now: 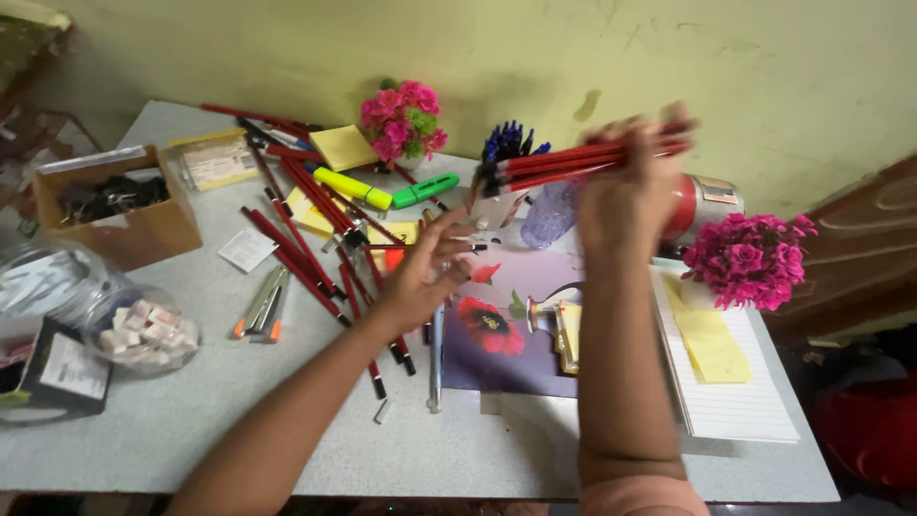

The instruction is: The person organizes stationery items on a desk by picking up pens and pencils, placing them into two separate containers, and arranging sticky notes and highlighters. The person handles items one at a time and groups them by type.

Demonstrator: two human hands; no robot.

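The right hand [626, 196] was clamped around a bundle of red pencils [583, 161], raised above the table [191, 420]. The left hand [425, 272], fingers loosely apart, hovered over scattered pencils [306, 239]. Highlighters [382, 191] and pink flowers [403, 119] lay beyond.

- The single head camera looks steeply down and forward from above the near edge of the grey table [191, 420].
- It faces the yellowish wall [535, 57] behind.
- It sits close, with forearms filling the foreground.
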